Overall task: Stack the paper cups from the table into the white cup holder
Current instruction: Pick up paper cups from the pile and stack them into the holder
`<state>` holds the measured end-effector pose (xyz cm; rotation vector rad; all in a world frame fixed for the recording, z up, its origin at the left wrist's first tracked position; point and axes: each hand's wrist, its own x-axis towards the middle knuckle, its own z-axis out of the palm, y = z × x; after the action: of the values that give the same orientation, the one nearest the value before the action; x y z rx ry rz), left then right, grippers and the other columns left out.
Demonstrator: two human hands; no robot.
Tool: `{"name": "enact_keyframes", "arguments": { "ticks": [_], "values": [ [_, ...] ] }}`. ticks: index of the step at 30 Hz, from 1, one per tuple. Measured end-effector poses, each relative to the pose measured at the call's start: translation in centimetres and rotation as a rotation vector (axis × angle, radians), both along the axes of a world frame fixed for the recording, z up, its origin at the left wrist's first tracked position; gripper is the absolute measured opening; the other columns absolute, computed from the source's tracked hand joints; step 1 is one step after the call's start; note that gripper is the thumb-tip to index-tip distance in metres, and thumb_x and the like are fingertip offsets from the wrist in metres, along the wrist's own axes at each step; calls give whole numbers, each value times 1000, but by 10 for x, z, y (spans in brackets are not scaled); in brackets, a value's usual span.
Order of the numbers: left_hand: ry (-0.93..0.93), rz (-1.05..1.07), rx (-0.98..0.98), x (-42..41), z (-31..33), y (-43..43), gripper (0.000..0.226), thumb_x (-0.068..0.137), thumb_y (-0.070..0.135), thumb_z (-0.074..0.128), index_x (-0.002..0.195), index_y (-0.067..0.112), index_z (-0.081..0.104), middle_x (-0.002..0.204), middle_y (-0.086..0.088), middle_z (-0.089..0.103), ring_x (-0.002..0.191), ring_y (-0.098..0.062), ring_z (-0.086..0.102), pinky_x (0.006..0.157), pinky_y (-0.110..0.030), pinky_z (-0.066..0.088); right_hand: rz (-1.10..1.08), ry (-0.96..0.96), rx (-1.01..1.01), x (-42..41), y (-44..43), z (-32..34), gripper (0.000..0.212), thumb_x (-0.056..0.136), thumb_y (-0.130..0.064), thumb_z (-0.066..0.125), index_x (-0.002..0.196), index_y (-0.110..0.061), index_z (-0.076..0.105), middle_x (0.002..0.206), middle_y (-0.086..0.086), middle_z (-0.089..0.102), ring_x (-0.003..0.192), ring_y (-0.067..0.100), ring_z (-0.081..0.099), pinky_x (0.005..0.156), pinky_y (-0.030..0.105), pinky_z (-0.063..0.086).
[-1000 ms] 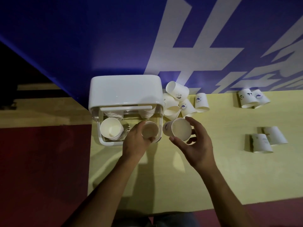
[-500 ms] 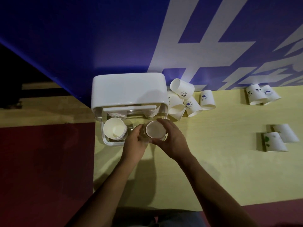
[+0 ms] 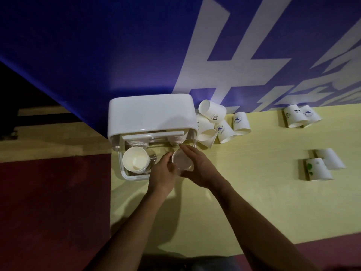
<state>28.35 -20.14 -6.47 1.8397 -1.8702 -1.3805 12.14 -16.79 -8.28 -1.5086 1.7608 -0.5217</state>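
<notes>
Paper, white and open-mouthed, the cup sits gripped between both hands, the left hand closed on its near-left side and the right hand wrapped round its right, at the right front of the white cup holder. Inside the holder's left side stands a stack of cups, mouth up. Further out on the yellow surface, a heap of loose cups lies just beside the holder, with two pairs well apart to the right.
</notes>
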Motion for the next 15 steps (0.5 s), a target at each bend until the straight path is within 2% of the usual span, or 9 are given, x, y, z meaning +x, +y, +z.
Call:
{"name": "enact_keyframes", "arguments": {
  "ticks": [2,4,5,7,9,11,13,15],
  "values": [
    [10,28,-34,0,11,3,42,99,36,57,140,36,53,132,2,64,117,-22,63,92,-40,53,-128,-38,-23,-1,14,17,82,82,-42,82,153,-28,43,148,-8,51,118,10,56,97,28,50],
    [39,61,-115,-1,26,11,40,100,34,57,139,35,54,134,1,62,117,-21,63,94,-40,54,-310,-37,-35,-6,35,33,56,89,-38,77,140,-24,59,130,-13,64,91,3,62,83,23,52],
    [62,56,-166,-3,33,16,39,100,32,57,139,33,55,135,2,62,116,-20,63,93,-38,55,-386,-34,-21,-10,47,39,43,90,-36,75,131,-24,67,118,-16,69,84,2,64,77,21,52],
    [127,-14,-250,-18,48,26,39,100,27,59,139,27,59,136,5,64,119,-17,63,93,-34,54,-502,-51,-5,-25,75,48,25,93,-30,73,116,-21,75,97,-20,71,81,-1,65,70,14,47],
    [163,-96,-279,-40,61,34,39,99,26,61,138,26,59,136,6,64,119,-16,63,91,-29,52,-575,-44,11,-44,100,54,19,95,-26,71,111,-20,78,84,-26,68,81,-5,64,69,7,43],
    [187,-200,-314,-71,71,42,40,99,26,62,138,27,59,133,5,66,117,-17,64,92,-31,53,-664,-45,16,-70,125,59,17,95,-24,71,109,-20,79,74,-30,63,81,-4,64,71,9,44],
    [200,-301,-346,-100,82,47,40,98,26,64,138,26,59,132,4,67,116,-17,65,92,-32,53,-738,-42,8,-96,146,63,17,94,-24,71,109,-21,79,71,-30,63,79,-3,65,71,9,45],
    [227,-391,-361,-134,88,51,40,98,29,63,138,26,59,133,4,67,117,-18,64,94,-35,54,-796,-49,4,-125,164,67,18,95,-27,70,111,-24,78,77,-25,68,79,-1,66,73,14,50]
  ]
}}
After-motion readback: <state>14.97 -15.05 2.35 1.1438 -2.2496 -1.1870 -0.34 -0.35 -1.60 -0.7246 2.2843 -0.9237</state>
